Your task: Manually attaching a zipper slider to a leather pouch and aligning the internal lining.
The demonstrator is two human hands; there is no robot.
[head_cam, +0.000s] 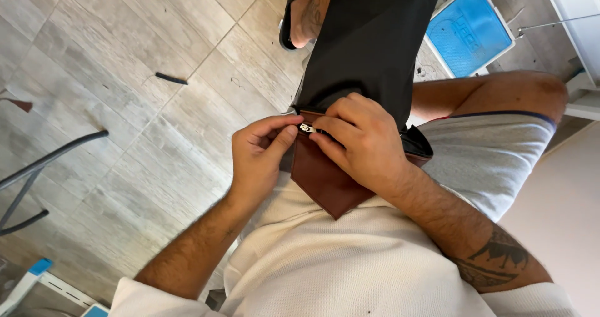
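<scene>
A black bag [369,35] with a brown leather flap [325,179] lies across my lap, hanging down over my knee. My left hand [259,157] pinches the bag's edge next to a small silver zipper pull [306,128]. The fingers of my right hand [362,139] press on the zipper line just right of the pull, covering the bag's top edge. Both hands touch the bag at its opening.
I sit in a white top and grey shorts [487,154] over a grey tiled floor [125,73]. A blue and white stool [469,29] stands at the upper right, dark chair legs [50,161] at the left. A small dark object [170,78] lies on the tiles.
</scene>
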